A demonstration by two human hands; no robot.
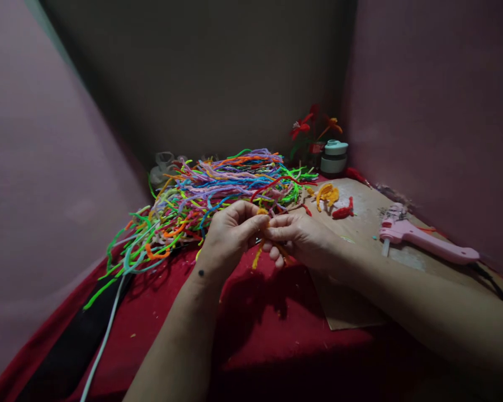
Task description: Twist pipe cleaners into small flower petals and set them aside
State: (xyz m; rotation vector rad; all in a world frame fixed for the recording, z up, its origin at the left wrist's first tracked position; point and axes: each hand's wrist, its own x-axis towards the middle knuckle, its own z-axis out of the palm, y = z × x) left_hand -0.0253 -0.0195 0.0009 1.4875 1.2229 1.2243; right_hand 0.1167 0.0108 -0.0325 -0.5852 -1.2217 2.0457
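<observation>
- An orange fuzzy piece (257, 257) is being held above the red cloth (159, 335), between the left hand (230, 234) and the right hand (304, 237).
- It is being pinched by thumb and finger in each grip; neither hand is being favoured, since the piece is lying right between the meeting fingertips.
- Its loose tail is being pointed towards the near side, slightly left, so its long axis is running roughly far to near; its middle is being hidden by fingers.
- Beyond the left hand, coloured stems (230, 187) are being heaped.
- At right, orange loops (327, 195) and a pink glue gun (430, 241) are being supported by cardboard (362, 218).
</observation>
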